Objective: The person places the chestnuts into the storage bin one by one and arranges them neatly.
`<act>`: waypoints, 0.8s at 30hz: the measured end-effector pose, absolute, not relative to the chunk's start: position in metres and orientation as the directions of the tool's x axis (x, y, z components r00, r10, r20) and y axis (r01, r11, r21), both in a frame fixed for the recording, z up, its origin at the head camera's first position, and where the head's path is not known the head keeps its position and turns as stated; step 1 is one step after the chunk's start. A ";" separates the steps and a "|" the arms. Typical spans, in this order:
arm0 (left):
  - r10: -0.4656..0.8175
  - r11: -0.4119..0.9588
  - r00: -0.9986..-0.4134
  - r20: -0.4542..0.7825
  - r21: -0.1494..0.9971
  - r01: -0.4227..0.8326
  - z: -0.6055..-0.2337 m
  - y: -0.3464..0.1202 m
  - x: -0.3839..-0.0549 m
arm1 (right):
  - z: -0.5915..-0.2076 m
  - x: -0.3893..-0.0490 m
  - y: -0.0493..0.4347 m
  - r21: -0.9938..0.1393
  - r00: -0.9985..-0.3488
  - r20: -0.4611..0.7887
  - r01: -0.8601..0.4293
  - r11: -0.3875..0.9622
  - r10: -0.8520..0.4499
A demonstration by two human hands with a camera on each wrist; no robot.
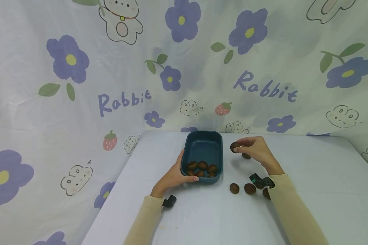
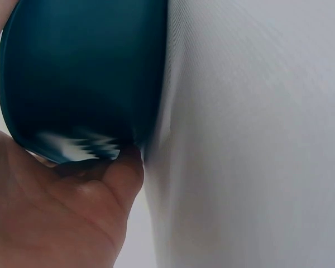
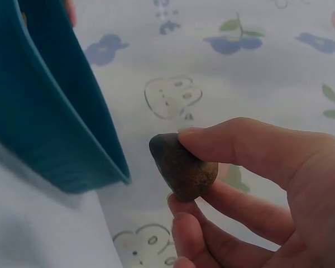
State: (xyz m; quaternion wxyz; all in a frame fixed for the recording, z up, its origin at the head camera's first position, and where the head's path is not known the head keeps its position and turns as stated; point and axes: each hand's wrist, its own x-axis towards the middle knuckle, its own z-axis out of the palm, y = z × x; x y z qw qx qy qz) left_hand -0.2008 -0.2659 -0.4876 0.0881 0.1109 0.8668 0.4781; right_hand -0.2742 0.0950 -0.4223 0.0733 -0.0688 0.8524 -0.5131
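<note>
A dark teal rectangular container [image 1: 203, 151] stands on the table with several brown chestnuts [image 1: 202, 165] gathered at its near end. My left hand [image 1: 173, 175] grips its near left corner, thumb along the near side and fingers along the left wall. In the left wrist view that hand [image 2: 61, 206] shows against the teal end wall. Right of the container, my right hand [image 1: 256, 149] pinches a chestnut [image 1: 234, 147] above the table. The right wrist view shows this chestnut [image 3: 181, 167], brown with a darker end, between thumb and fingers, apart from the container wall [image 3: 72, 111].
Another chestnut [image 1: 246, 156] lies beneath the right hand. Nearer, a chestnut [image 1: 234, 188] and a second chestnut [image 1: 249, 189] lie in a row, with a third chestnut [image 1: 266, 193] partly behind the right sleeve. A printed cloth [image 1: 199, 68] hangs behind the white table [image 1: 202, 217].
</note>
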 end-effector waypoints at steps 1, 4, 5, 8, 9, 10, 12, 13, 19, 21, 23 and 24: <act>0.280 0.516 -0.959 -0.043 0.849 0.113 -0.488 -0.266 -0.201 | -0.422 -0.273 0.092 -0.886 -0.978 -0.057 -0.043 0.462 -0.200; 0.284 0.513 -0.958 -0.037 0.850 0.119 -0.488 -0.266 -0.201 | -0.421 -0.270 0.083 -0.889 -0.970 -0.051 -0.064 0.453 -0.236; 0.284 0.514 -0.958 -0.036 0.849 0.120 -0.488 -0.266 -0.201 | -0.421 -0.269 0.080 -0.892 -0.968 -0.048 -0.070 0.446 -0.248; 0.281 0.515 -0.959 -0.040 0.850 0.116 -0.487 -0.266 -0.200 | -0.423 -0.266 0.071 -0.897 -0.960 -0.031 -0.097 0.431 -0.279; 0.279 0.516 -0.959 -0.044 0.849 0.111 -0.487 -0.266 -0.200 | -0.424 -0.266 0.068 -0.898 -0.958 -0.025 -0.104 0.427 -0.286; 0.276 0.517 -0.960 -0.048 0.849 0.106 -0.486 -0.266 -0.199 | -0.426 -0.265 0.065 -0.900 -0.956 -0.021 -0.109 0.422 -0.292; 0.274 0.520 -0.960 -0.053 0.848 0.101 -0.486 -0.266 -0.199 | -0.429 -0.263 0.058 -0.899 -0.953 -0.011 -0.123 0.420 -0.302; 0.271 0.521 -0.961 -0.057 0.848 0.096 -0.486 -0.266 -0.198 | -0.430 -0.262 0.055 -0.898 -0.952 -0.009 -0.126 0.421 -0.306; 0.272 0.517 -0.961 -0.058 0.851 0.095 -0.486 -0.266 -0.199 | -0.436 -0.256 0.039 -0.898 -0.942 -0.009 -0.140 0.417 -0.335; 0.273 0.514 -0.960 -0.059 0.852 0.094 -0.487 -0.266 -0.199 | -0.438 -0.254 0.034 -0.896 -0.940 -0.003 -0.149 0.418 -0.341; 0.277 0.513 -0.959 -0.057 0.853 0.098 -0.487 -0.266 -0.199 | -0.440 -0.252 0.031 -0.894 -0.937 -0.001 -0.155 0.421 -0.349; 0.280 0.513 -0.958 -0.056 0.853 0.100 -0.487 -0.266 -0.199 | -0.441 -0.252 0.029 -0.890 -0.937 -0.002 -0.158 0.427 -0.350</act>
